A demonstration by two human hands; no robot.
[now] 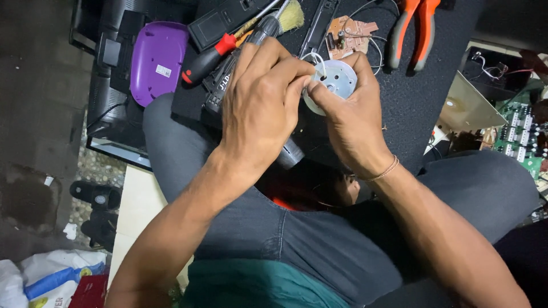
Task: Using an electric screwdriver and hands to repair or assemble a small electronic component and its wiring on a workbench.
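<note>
Left fingers (291, 71): bent and pinched on the near rim of the small round motor (334, 82), thumb and forefinger closing on its edge; the left hand (260, 108) arches over the work.
Right fingers (319, 94): wrapped round the motor from the far side and below, gripping it firmly; the right hand (348, 122) cups it, a thin cord bracelet (383, 171) at the wrist.
Motor: a silver disc-faced can with a white rim, held in the air between both hands, above the person's lap and the near edge of the black mat (411, 97).
Wires (365, 34): thin leads run from the motor up to a small brown circuit board (348, 31) lying on the mat.
Doing it well: in my judgement the right hand should hold the can steady while the left fingers work at the rim with small, even pressure, keeping the thin leads slack so they do not tear at the board.
Near the hands: a dark power screwdriver (228, 80) lies partly under the left hand; beside it a red-handled screwdriver (211, 57) and a brush (285, 17).
Farther out: orange-handled pliers (411, 28) at the top, a purple plastic cover (157, 57) to the left, a green circuit board (522, 137) at the right edge.
</note>
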